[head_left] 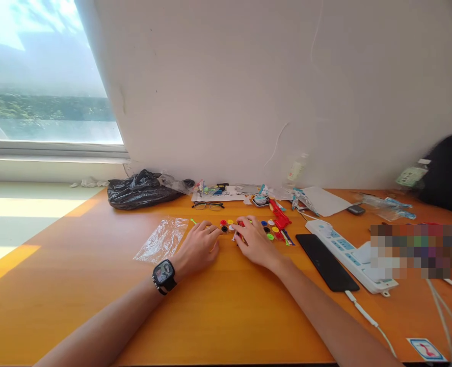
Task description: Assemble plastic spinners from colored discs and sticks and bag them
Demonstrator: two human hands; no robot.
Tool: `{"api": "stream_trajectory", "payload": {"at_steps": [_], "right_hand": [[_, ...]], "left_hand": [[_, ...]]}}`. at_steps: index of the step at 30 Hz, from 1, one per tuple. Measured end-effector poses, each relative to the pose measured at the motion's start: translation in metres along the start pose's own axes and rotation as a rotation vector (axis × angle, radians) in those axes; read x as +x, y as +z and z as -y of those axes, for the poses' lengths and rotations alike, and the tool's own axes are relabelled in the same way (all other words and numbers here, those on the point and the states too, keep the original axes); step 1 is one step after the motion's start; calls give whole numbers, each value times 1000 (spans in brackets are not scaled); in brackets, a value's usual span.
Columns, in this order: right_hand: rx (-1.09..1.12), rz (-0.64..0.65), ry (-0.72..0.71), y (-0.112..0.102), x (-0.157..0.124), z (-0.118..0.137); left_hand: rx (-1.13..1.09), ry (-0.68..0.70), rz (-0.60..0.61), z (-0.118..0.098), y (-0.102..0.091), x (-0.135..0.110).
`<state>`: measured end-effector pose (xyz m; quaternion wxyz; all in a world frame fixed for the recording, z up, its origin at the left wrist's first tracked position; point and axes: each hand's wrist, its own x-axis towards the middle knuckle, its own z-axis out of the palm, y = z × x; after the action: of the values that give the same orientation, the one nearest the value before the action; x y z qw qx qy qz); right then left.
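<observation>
My left hand (200,243), wearing a ring and a black smartwatch (163,274), rests on the table with its fingers bent and apart. A thin bright green stick (193,221) pokes out behind it. By its fingertips are small round pieces, among them a red one (223,223) and a black one (224,229). My right hand (257,243) is spread over the small coloured parts, fingers apart; red and white bits show beneath its fingertips, partly hidden. To its right lie a yellow disc (275,230) and a red plastic toy gun (280,215).
A clear plastic bag (162,239) lies left of my hands, a black plastic bag (143,191) behind it. Eyeglasses (208,206) sit near the wall. On the right are a phone (325,262), a white power strip (344,250) and cables (363,311).
</observation>
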<state>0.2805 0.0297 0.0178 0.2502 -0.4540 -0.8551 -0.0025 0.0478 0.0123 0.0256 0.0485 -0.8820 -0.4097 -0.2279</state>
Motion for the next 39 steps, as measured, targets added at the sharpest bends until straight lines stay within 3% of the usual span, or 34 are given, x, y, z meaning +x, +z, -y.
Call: {"api": "stream_trajectory", "payload": {"at_steps": [14, 22, 24, 28, 30, 35, 39], "right_hand": [[213, 1, -69, -6, -5, 7], [506, 231, -1, -1, -12, 12], [531, 221, 19, 0, -11, 11], [333, 26, 140, 1, -6, 6], [172, -29, 136, 1, -4, 1], [-60, 2, 62, 7, -4, -8], [-75, 18, 39, 10, -4, -7]], "left_hand": [[-35, 34, 10, -5, 15, -4], [-79, 80, 37, -7, 12, -6], [-101, 118, 50, -7, 12, -6], [-159, 190, 49, -5, 13, -8], [-173, 214, 58, -5, 12, -8], [-204, 230, 76, -6, 12, -9], [-213, 228, 78, -6, 13, -10]]}}
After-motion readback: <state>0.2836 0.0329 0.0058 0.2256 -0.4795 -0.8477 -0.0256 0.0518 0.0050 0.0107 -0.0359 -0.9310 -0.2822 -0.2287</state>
